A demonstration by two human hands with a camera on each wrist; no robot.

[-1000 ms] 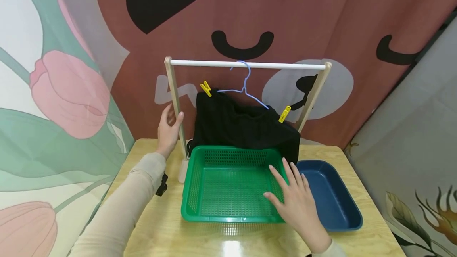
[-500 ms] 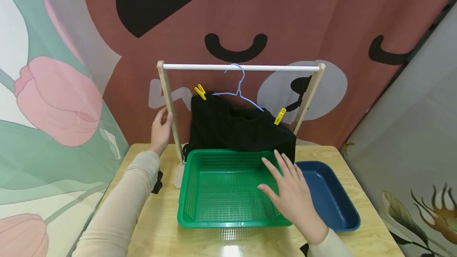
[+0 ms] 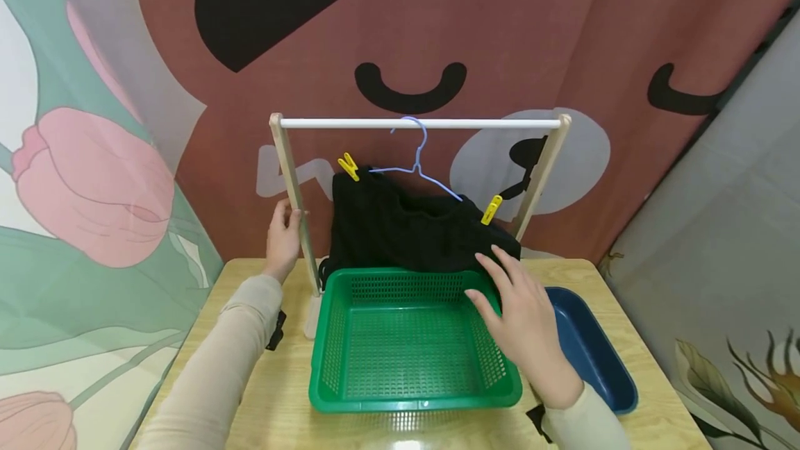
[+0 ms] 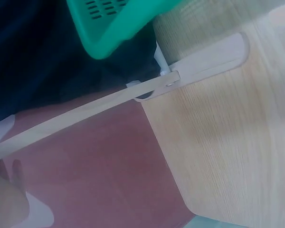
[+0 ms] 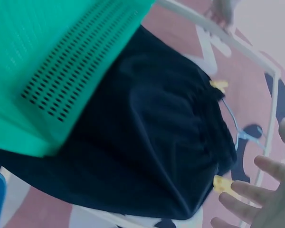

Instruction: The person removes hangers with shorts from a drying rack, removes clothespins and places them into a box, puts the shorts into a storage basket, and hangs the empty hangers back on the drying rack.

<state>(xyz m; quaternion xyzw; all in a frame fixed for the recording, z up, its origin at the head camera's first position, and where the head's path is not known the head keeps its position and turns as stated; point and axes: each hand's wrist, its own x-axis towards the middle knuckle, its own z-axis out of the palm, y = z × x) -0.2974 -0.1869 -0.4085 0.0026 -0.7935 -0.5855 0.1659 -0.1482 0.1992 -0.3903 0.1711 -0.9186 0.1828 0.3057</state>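
Note:
A black garment (image 3: 419,231) with a gathered waist hangs from a blue hanger (image 3: 417,158) on a small drying rack (image 3: 350,123). Yellow clothespins (image 3: 348,167) sit at both ends of its waist. My left hand (image 3: 282,238) holds the rack's left post (image 3: 294,186), thumb in front and fingertips showing past it. Fingers spread, my right hand (image 3: 525,314) hovers over the right side of a green basket (image 3: 415,405), near the garment's lower right part. Nothing is in that hand. The basket hides the garment's lower part, seen also in the right wrist view.
A blue tray (image 3: 594,346) lies on the wooden table (image 3: 262,380), right of the basket and partly behind my right hand. The rack's left foot (image 3: 314,318) stands beside the basket. A printed curtain (image 3: 500,19) closes off the back.
My left hand, at first beside the left post, has closed on it. The right hand has shifted slightly right, its fingers now nearer the garment. The view has tilted a little.

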